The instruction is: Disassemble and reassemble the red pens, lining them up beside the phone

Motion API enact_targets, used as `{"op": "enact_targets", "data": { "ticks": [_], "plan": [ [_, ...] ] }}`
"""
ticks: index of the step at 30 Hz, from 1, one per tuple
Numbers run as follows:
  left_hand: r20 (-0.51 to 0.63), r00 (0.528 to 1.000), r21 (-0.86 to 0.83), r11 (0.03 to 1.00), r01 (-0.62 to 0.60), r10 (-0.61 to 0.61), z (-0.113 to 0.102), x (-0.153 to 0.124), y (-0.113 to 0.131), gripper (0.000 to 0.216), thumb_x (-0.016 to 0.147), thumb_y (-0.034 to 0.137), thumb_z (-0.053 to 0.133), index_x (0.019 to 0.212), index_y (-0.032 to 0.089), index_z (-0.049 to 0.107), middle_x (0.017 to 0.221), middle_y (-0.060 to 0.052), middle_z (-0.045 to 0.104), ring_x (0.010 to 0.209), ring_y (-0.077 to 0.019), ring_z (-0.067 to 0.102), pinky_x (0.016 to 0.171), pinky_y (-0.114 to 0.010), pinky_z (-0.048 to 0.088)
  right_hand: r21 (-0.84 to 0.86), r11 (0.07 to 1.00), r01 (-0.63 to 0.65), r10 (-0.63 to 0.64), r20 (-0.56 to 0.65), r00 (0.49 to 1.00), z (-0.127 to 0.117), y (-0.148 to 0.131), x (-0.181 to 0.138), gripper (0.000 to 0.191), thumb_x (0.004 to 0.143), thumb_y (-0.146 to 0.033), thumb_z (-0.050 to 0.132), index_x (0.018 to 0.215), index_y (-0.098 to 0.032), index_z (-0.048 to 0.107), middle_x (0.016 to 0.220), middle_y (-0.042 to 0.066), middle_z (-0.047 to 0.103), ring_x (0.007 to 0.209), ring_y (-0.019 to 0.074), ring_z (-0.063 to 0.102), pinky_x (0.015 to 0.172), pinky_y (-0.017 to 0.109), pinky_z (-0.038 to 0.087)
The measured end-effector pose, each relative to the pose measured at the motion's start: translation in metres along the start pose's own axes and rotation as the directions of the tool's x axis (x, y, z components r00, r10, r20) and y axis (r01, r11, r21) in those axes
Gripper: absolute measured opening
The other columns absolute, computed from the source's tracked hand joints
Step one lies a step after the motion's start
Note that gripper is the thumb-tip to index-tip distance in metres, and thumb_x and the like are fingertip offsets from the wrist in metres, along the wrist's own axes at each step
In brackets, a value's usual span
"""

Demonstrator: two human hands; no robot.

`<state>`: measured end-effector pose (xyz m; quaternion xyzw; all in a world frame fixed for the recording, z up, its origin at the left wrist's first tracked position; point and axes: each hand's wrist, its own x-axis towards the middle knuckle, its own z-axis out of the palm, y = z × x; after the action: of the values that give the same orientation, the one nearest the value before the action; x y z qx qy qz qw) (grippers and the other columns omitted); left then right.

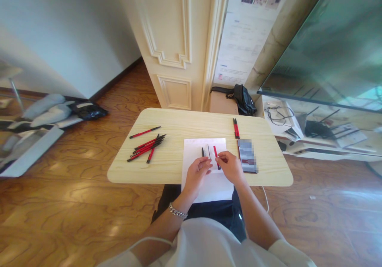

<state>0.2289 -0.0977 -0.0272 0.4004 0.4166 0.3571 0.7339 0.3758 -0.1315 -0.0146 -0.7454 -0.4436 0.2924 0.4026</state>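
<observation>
A white sheet of paper [191, 149] lies under both hands at the table's near edge. On it, side by side, lie a small black pen part [203, 152], a thin dark refill-like rod [209, 151] and a red pen barrel [215, 151]. My left hand [197, 174] is just below the black part and the rod, fingertips pinched together. Facing it from the right, my right hand [230, 165] has its fingers pinched over the red barrel, covering its middle. The fingertips of both hands nearly meet; anything small between them is too small to make out.
Several red-and-black pens [147, 147] lie in a loose pile on the left of the pale wooden table [176, 121]. Two more pens [236, 128] lie above a phone-like flat object [247, 155] on the right. A white cable [265, 199] hangs below the table's near edge.
</observation>
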Motion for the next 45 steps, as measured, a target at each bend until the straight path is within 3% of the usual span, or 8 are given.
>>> {"op": "enact_targets", "data": {
  "ticks": [5,10,19,23,29,38,45],
  "plan": [
    [-0.009,1.000,0.056,0.998,-0.003,0.004,-0.008,-0.001,-0.006,0.040,0.073,0.047,0.065,0.096,0.014,0.064,0.090,-0.010,0.069,0.074,-0.0165,0.065,0.065,-0.027,0.051,-0.299,0.954,-0.022,0.004,-0.062,0.998,0.000,0.010,0.023,0.018,0.080,-0.029,0.057,0.094,-0.022,0.065,0.081,0.003,0.070,0.076,0.0170,0.064,0.069,0.026,0.042],
    [-0.034,0.999,0.088,0.996,-0.020,0.023,-0.012,-0.001,-0.009,0.040,0.072,0.048,0.065,0.092,0.014,0.066,0.080,-0.008,0.069,0.066,-0.0140,0.063,0.060,-0.025,0.049,-0.430,0.902,0.037,-0.065,-0.052,0.997,0.010,0.021,0.026,0.018,0.082,-0.029,0.055,0.091,-0.020,0.068,0.085,0.006,0.069,0.079,0.0181,0.061,0.069,0.026,0.040],
    [-0.076,0.994,0.139,0.988,-0.072,0.084,-0.021,0.004,-0.008,0.037,0.075,0.050,0.061,0.087,0.015,0.063,0.066,-0.002,0.064,0.049,-0.0086,0.053,0.043,-0.019,0.035,-0.386,0.923,-0.003,-0.060,-0.150,0.987,-0.001,0.020,0.017,0.026,0.087,-0.036,0.045,0.092,-0.023,0.067,0.087,0.004,0.068,0.072,0.0153,0.060,0.067,0.025,0.039],
    [-0.086,0.981,0.267,0.952,-0.148,0.176,-0.033,0.007,-0.004,0.035,0.078,0.049,0.057,0.084,0.015,0.063,0.065,-0.002,0.063,0.050,-0.0095,0.053,0.045,-0.020,0.037,-0.335,0.942,-0.025,-0.026,-0.145,0.989,-0.007,0.029,0.010,0.028,0.089,-0.035,0.040,0.098,-0.024,0.066,0.083,0.002,0.069,0.074,0.0165,0.062,0.066,0.025,0.040],
    [-0.125,0.960,0.346,0.918,-0.194,0.250,-0.046,0.012,-0.005,0.034,0.080,0.048,0.055,0.086,0.016,0.062,0.068,-0.003,0.064,0.056,-0.0116,0.057,0.049,-0.021,0.041,-0.357,0.934,0.015,-0.065,-0.128,0.990,-0.009,0.039,0.009,0.025,0.088,-0.029,0.043,0.097,-0.024,0.065,0.096,0.003,0.068,0.084,0.0169,0.062,0.072,0.026,0.041],
    [-0.119,0.960,0.297,0.932,-0.208,0.253,-0.043,0.010,0.000,0.032,0.080,0.047,0.056,0.087,0.016,0.060,0.069,-0.003,0.063,0.057,-0.0118,0.057,0.049,-0.021,0.041,-0.456,0.890,-0.011,-0.035,-0.092,0.995,0.000,0.023,0.033,0.023,0.084,-0.034,0.050,0.093,-0.022,0.067,0.088,0.004,0.068,0.079,0.0161,0.061,0.068,0.025,0.038],
    [-0.110,0.965,0.278,0.939,-0.202,0.240,-0.039,0.008,-0.002,0.032,0.079,0.047,0.057,0.087,0.016,0.061,0.069,-0.003,0.063,0.057,-0.0117,0.057,0.049,-0.021,0.041,-0.518,0.850,-0.096,0.071,-0.068,0.995,0.014,0.015,0.054,0.028,0.080,-0.043,0.056,0.087,-0.019,0.069,0.085,0.009,0.069,0.083,0.0194,0.062,0.068,0.025,0.038]
  ]
}}
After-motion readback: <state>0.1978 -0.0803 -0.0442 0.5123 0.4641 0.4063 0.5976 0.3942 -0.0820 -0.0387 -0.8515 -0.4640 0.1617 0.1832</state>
